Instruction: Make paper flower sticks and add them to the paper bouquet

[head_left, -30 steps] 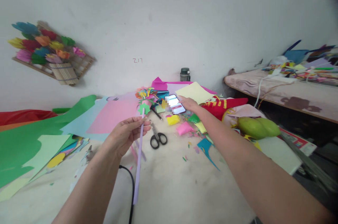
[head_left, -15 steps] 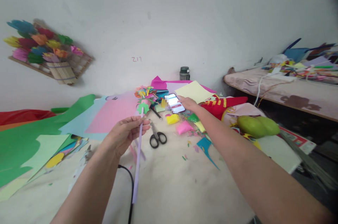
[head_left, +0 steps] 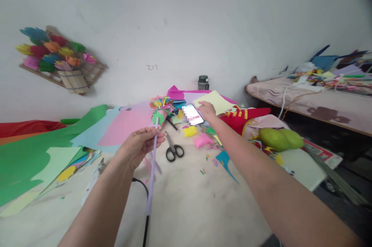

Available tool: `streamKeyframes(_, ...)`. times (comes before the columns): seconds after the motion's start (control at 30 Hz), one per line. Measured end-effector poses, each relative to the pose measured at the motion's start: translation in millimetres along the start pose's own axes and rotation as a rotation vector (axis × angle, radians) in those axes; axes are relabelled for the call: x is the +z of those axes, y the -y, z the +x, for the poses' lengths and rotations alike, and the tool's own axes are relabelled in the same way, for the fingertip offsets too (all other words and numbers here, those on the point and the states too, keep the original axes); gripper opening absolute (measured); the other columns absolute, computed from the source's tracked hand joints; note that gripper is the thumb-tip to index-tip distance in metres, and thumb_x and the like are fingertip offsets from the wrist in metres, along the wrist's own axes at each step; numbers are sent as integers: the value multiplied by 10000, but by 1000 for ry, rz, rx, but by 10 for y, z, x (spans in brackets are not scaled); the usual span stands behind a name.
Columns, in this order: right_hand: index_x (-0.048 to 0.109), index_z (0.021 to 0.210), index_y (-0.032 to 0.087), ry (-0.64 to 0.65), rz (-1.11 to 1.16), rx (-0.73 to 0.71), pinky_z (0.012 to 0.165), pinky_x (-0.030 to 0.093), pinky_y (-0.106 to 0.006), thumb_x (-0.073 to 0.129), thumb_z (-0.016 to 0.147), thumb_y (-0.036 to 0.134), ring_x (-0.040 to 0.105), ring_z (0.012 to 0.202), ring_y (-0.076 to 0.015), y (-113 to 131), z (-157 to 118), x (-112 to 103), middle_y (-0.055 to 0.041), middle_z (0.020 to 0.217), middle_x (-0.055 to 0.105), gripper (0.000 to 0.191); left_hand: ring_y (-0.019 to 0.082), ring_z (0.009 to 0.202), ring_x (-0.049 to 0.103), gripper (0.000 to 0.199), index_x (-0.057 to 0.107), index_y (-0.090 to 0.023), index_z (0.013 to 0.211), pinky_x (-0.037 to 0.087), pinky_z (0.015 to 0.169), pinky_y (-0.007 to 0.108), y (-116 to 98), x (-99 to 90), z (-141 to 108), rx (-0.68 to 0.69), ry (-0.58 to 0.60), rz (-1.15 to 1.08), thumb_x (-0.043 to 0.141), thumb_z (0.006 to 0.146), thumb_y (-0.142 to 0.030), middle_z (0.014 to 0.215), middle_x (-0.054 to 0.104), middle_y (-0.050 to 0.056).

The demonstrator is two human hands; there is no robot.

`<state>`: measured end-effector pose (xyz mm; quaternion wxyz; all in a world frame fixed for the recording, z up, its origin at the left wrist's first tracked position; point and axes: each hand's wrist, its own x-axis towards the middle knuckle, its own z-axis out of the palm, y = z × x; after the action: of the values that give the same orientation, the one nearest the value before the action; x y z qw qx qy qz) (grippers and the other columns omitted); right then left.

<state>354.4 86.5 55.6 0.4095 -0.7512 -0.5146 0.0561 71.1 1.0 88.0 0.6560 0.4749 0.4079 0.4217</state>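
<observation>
My left hand (head_left: pixel 143 142) pinches the thin lilac stem (head_left: pixel 153 169) of a paper flower (head_left: pixel 161 109), whose multicoloured fringed head and green base point away from me. Just right of the flower lies a phone (head_left: pixel 193 114) with its screen lit. My right hand (head_left: pixel 207 110) is at the phone's right edge, fingers partly spread and holding nothing. Black-handled scissors (head_left: pixel 174 152) rest on the cloth right of my left hand. A yellow packet (head_left: pixel 190 131) and a pink packet (head_left: pixel 202 140) lie below the phone.
Large green paper (head_left: pixel 29 161) and pink paper (head_left: pixel 124 126) cover the left. A dark flask (head_left: pixel 203 82) stands by the wall. Green fruit (head_left: pixel 280 139) sits at the right, near a red cloth (head_left: pixel 241 119). A black cable (head_left: pixel 146 227) runs toward me.
My right hand has lifted slightly off the phone's screen toward its right and upper side, and the screen shows something different. My left hand still holds the stem. The view has shifted slightly.
</observation>
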Motion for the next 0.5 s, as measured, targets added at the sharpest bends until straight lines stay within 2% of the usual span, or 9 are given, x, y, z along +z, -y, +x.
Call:
streamKeyframes(0.07,619,975,210,6,126,42,698,436,-249,480,691,204,582,878,-175,116,-110,46,-20,909,662,317,134,594,637,105,572,-112,827,506,512,186,-2,-11,-11,3,-10,-8,555,725,-97,743,674,95)
streamKeyframes(0.13,602,967,202,72,322,72,565,434,-226,426,729,211,605,667,-142,261,-258,125,-10,734,663,297,121,550,624,96,567,-113,819,497,489,181,-1,-15,-22,8,-28,-23,542,730,-90,704,668,82)
streamKeyframes(0.23,599,849,163,192,586,80,418,363,-198,442,732,247,537,452,-100,530,-562,271,-12,648,629,213,106,500,602,79,564,-106,804,488,473,177,14,-8,-42,9,-51,-43,527,738,-85,645,655,68)
streamKeyframes(0.37,577,737,146,459,882,143,380,308,-186,490,695,233,501,393,-80,887,-1067,420,3,569,593,129,99,469,586,62,574,-88,775,484,462,172,61,-5,-78,14,-87,-98,526,736,-82,601,641,63)
streamKeyframes(0.5,563,628,137,651,998,215,424,344,-195,507,663,226,516,444,-81,1100,-1453,483,16,526,559,111,88,451,579,111,587,-73,763,481,453,157,102,-38,-144,37,-133,-180,482,751,-39,572,633,54)
